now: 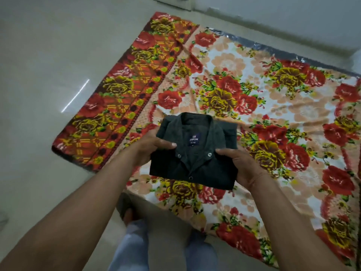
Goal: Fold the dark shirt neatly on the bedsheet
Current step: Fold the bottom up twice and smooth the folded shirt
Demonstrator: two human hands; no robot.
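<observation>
The dark shirt (pixel 195 165) is folded into a compact rectangle, collar up, with a blue label and metal snap buttons showing. I hold it in the air above the flowered bedsheet (pixel 273 106), which lies spread on the floor. My left hand (pixel 154 147) grips the shirt's left edge, thumb on top near the collar. My right hand (pixel 240 165) grips the right edge the same way. The fingers under the shirt are hidden.
The bedsheet has a red and yellow patterned border (pixel 121 106) on its left side. Pale tiled floor (pixel 48 65) surrounds it. My feet and light trousers (pixel 136 241) stand at the sheet's near edge. A wall base runs along the back right.
</observation>
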